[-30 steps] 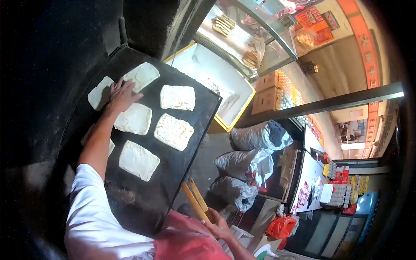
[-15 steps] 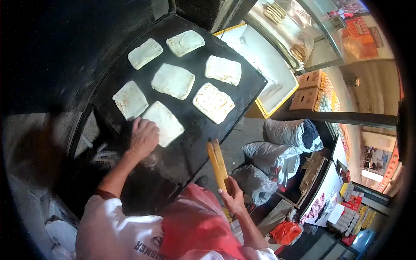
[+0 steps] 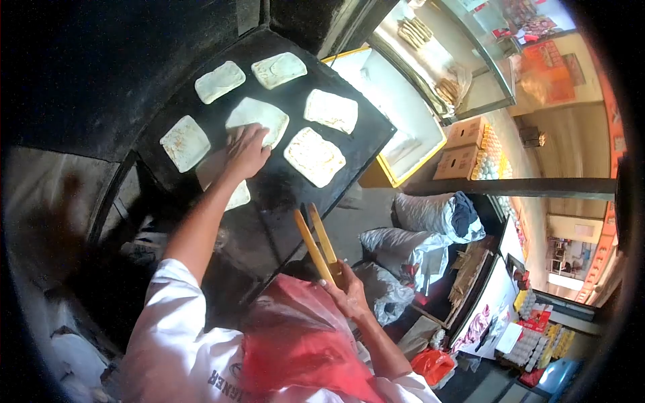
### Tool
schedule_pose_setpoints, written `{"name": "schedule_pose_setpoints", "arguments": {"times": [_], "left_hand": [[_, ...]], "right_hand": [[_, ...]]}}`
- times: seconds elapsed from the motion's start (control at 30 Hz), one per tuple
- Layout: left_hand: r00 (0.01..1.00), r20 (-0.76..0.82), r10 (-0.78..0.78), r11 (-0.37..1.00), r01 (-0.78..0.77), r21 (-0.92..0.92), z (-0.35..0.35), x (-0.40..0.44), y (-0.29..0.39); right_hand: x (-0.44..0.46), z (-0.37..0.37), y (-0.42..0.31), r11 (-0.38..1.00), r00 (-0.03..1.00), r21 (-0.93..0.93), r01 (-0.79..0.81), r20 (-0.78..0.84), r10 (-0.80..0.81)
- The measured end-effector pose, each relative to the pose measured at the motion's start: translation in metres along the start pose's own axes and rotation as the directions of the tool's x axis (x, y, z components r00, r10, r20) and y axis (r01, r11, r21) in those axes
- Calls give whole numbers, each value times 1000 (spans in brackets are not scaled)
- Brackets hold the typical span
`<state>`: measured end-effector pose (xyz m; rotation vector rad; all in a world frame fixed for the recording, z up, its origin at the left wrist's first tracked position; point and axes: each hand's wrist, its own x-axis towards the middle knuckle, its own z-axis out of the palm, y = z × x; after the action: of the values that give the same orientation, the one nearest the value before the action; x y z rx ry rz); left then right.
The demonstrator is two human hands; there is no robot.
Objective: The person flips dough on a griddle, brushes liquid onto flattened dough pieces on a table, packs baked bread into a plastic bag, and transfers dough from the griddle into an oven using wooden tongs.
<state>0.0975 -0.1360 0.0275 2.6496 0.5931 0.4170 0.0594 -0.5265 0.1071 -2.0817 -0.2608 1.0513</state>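
Note:
Several flat, squarish flatbreads lie on a black griddle (image 3: pixel 269 181), pale with some browned patches. My left hand (image 3: pixel 248 156) reaches over the griddle, its curled fingers at the near edge of the middle flatbread (image 3: pixel 265 114). Its fingertips are partly hidden, and the grip looks like a pinch. Under my left forearm another flatbread (image 3: pixel 238 196) is partly covered. My right hand (image 3: pixel 346 292) is closed around the lower end of wooden tongs (image 3: pixel 313 247), whose tips stand apart in front of the red apron (image 3: pixel 295 329). Beside the griddle's right edge is a browner flatbread (image 3: pixel 314 158).
A white box with a yellow rim (image 3: pixel 420 161) stands right of the griddle. Beyond it is a glass case (image 3: pixel 480 74) with long breads. Filled sacks (image 3: pixel 406 252) sit on the floor at right, near cartons (image 3: pixel 463 144) and egg trays. A dark bar (image 3: pixel 537 187) crosses behind.
My left hand has moved up and right from the lower flatbread to the middle one. The tongs have spread at the tips and shifted left in view, along with the whole scene.

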Motion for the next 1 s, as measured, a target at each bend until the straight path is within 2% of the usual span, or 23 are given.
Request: {"name": "schedule_pose_setpoints", "arguments": {"times": [0.1, 0.13, 0.2, 0.23, 0.27, 0.3, 0.4, 0.47, 0.53, 0.6, 0.7, 0.77, 0.8, 0.87, 0.9, 0.93, 1.0], "left_hand": [[996, 90, -26, 998, 21, 54, 1, -3, 13], [990, 136, -21, 997, 11, 75, -2, -7, 19], [998, 62, 23, 998, -27, 61, 2, -26, 27], [995, 100, 14, 997, -21, 68, -1, -35, 32], [990, 139, 3, 997, -14, 76, -4, -44, 38], [996, 88, 9, 999, -14, 46, 0, -54, 42], [998, 66, -14, 1000, 12, 20, 6, -80, 57], [1000, -13, -27, 1000, 27, 17, 12, -94, 69], [997, 39, -64, 997, 63, 44, 11, -108, 84], [995, 20, -96, 994, 95, 46, 18, -118, 96], [982, 47, -184, 983, 183, 35, 22, -138, 113], [924, -64, -376, 923, 368, -112, 24, -147, 120], [920, -72, -384, 920, 376, -108, 20, -149, 122], [882, -153, -445, 862, 469, 194, 7, -156, 123], [883, -137, -449, 841, 469, 269, 5, -159, 121], [895, -179, -408, 859, 443, 257, 5, -160, 122], [910, -135, -392, 898, 411, 158, 13, -154, 128]], "right_hand": [[9, -10, -12, 999, 996, 19, 49, -71, -48], [16, -14, -11, 999, 998, 49, 10, -67, -6], [29, -24, -1, 997, 994, 49, 57, -94, -52], [31, -31, -10, 999, 995, 17, 43, -93, -41], [39, -34, 5, 992, 990, 74, 105, -102, -97], [44, -40, 10, 991, 991, 79, 108, -88, -101], [61, -58, 28, 991, 992, 49, 124, -34, -123], [73, -76, 35, 989, 989, 12, 145, 9, -145], [81, -93, 30, 980, 980, -48, 191, 65, -188], [101, -107, 28, 971, 970, -76, 225, 108, -216], [121, -125, 17, 951, 951, -129, 282, 171, -259], [123, -139, 11, 938, 937, -160, 307, 221, -270], [122, -145, 14, 935, 933, -161, 316, 232, -275], [113, -158, 31, 885, 906, -243, 397, 259, -335], [107, -163, 38, 875, 892, -263, 406, 322, -317], [101, -165, 44, 872, 891, -270, 407, 328, -314], [89, -163, 55, 883, 870, -274, 382, 429, -244]]}}
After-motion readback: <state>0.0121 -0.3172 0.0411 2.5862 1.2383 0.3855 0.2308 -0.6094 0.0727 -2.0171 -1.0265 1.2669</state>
